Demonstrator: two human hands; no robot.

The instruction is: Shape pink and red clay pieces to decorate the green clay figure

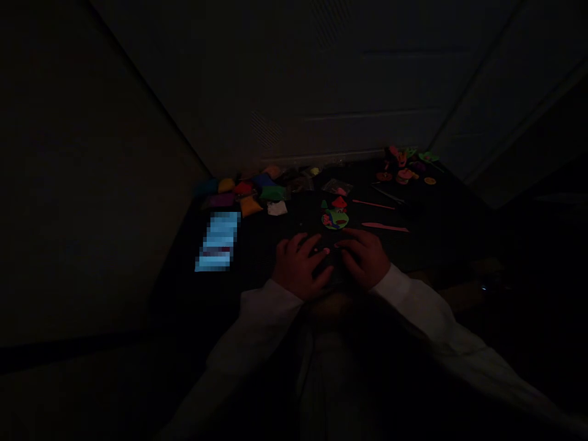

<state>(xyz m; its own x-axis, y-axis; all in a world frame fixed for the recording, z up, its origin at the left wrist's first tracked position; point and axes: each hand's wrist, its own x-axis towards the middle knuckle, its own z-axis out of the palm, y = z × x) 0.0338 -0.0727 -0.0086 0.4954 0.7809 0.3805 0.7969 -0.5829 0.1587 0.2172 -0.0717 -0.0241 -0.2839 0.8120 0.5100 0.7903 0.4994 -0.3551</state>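
Observation:
The scene is very dark. My left hand (pixel 301 264) and my right hand (pixel 365 257) rest close together on a dark table (pixel 441 233), fingers curled and pressed around something dark between them that I cannot make out. Just beyond my fingertips lies a small round clay figure (pixel 335 215) in green, red and blue. Both arms wear white sleeves.
Several coloured clay packets (pixel 250 193) lie at the table's back left. A lit phone screen (pixel 219 241) glows on the left. Pink modelling tools (pixel 384 227) lie to the right of the figure. More small clay pieces (pixel 404 166) sit at the back right near the wall.

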